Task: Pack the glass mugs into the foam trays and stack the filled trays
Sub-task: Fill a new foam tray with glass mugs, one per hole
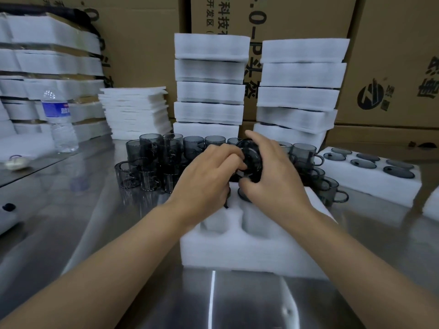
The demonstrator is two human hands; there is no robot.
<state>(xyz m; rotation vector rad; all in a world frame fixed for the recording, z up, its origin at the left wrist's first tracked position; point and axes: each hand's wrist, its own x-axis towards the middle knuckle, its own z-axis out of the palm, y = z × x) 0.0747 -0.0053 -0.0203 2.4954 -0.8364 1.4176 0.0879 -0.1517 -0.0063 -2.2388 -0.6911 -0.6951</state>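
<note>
Both hands are on one mug (pixel 250 160): left hand (pixel 209 179) curled on it from 9 o'clock, right hand (pixel 273 179) wrapped round from 3. It's tipped, round end facing me, just above the far pockets of the foam tray (pixel 237 248). I'd guess it needs turning upright before it drops toward 6.

A smoky glass mug (pixel 251 159) (tipped sideways) sits over the white foam tray (pixel 237 248), at its far end.

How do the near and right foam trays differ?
The near tray shows two empty pockets; the right tray has mugs in all six visible pockets. The left hand and right hand hold a mug at the near tray; the right tray lies untouched. Both are white foam.
</note>
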